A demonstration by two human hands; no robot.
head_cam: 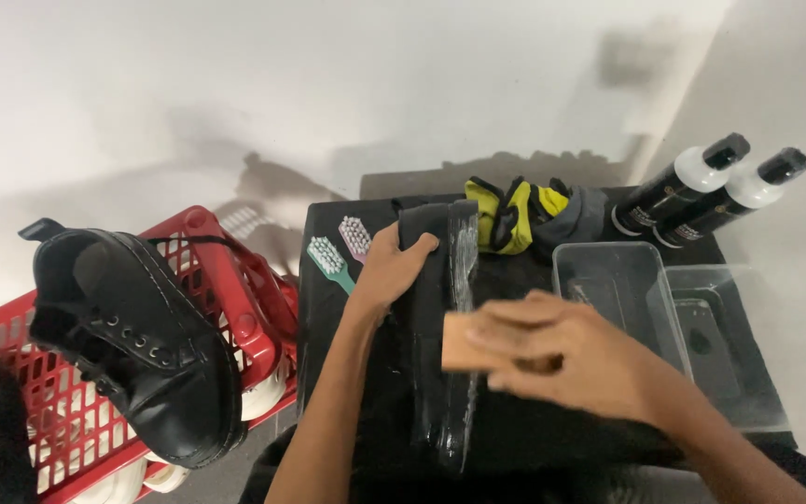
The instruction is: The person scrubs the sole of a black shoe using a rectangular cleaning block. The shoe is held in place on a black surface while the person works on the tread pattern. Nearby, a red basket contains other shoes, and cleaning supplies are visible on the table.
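Meanwhile the left hand (pixel 392 271) pins a black shoe (pixel 440 327) near the black table's (pixel 328 233) back edge, while the right hand (pixel 566 359) grips a tan brush (pixel 464 343) against it.

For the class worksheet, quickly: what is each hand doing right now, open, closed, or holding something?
Left hand: closed on the top end of the black shoe on the table.
Right hand: closed on a tan brush block over that shoe.

Two toothbrushes (pixel 340 250), yellow gloves (pixel 513 215), two black bottles (pixel 707 191).
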